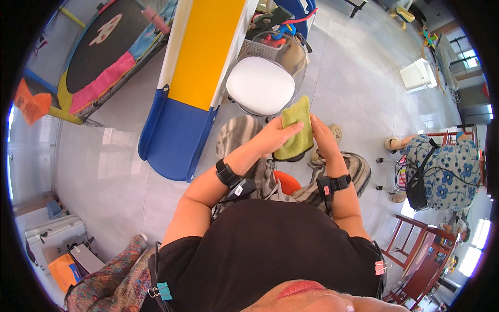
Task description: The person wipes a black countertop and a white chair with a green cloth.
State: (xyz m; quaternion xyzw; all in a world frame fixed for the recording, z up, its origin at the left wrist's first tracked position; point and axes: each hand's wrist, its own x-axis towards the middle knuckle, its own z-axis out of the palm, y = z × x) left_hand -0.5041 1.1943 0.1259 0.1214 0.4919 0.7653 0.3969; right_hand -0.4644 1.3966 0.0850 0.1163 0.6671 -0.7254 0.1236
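Note:
A fuzzy green cloth [297, 134], folded into a long pad, is held up in front of my body between both hands. My left hand [275, 136] grips its left side, with the thumb lying across the front. At the right edge of the cloth is my right hand [324, 136], its fingers against that edge and partly hidden behind it. A dark object [290, 158] shows just under the cloth's lower end; I cannot tell what it is. Between my legs, in striped trousers, part of an orange-red object [286, 182] is visible.
A chair with a white seat [260, 85] and clear back stands just ahead. To the left are a blue-and-yellow slide [181, 128] and a small trampoline [105, 50]. A white bucket [418, 75] is far right. People sit on the right and at lower left.

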